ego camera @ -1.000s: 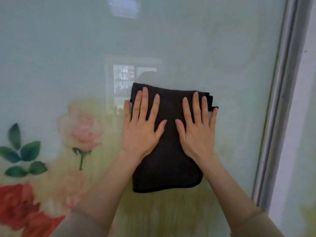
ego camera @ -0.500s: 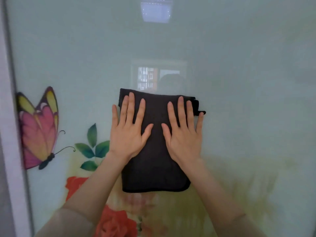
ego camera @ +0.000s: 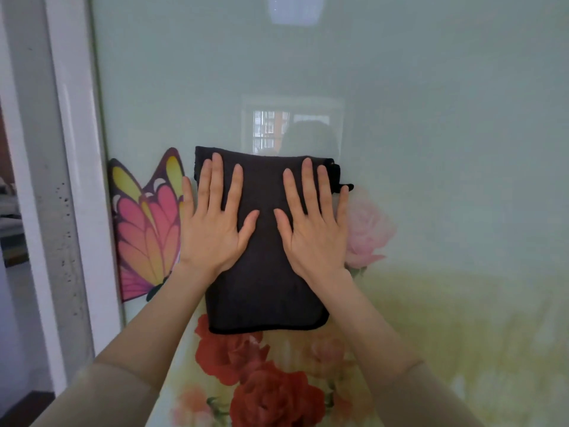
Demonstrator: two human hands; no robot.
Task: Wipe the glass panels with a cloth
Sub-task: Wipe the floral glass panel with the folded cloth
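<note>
A dark grey folded cloth (ego camera: 264, 291) lies flat against the pale green glass panel (ego camera: 431, 134). My left hand (ego camera: 212, 223) presses on its left half with fingers spread and pointing up. My right hand (ego camera: 314, 223) presses on its right half in the same way, the little finger at the cloth's right edge. Both palms hold the cloth against the glass. The cloth's left edge touches a printed pink and yellow butterfly (ego camera: 147, 226).
A white frame post (ego camera: 80, 180) borders the panel on the left, with a rough grey strip (ego camera: 40, 167) beside it. Printed red roses (ego camera: 261, 380) lie below the cloth and a pink rose (ego camera: 369, 232) to its right. The glass reflects a window (ego camera: 271, 127).
Both hands have slid the cloth leftward across the panel. The butterfly and the left frame post have come close to my left hand; the right frame has gone out of view.
</note>
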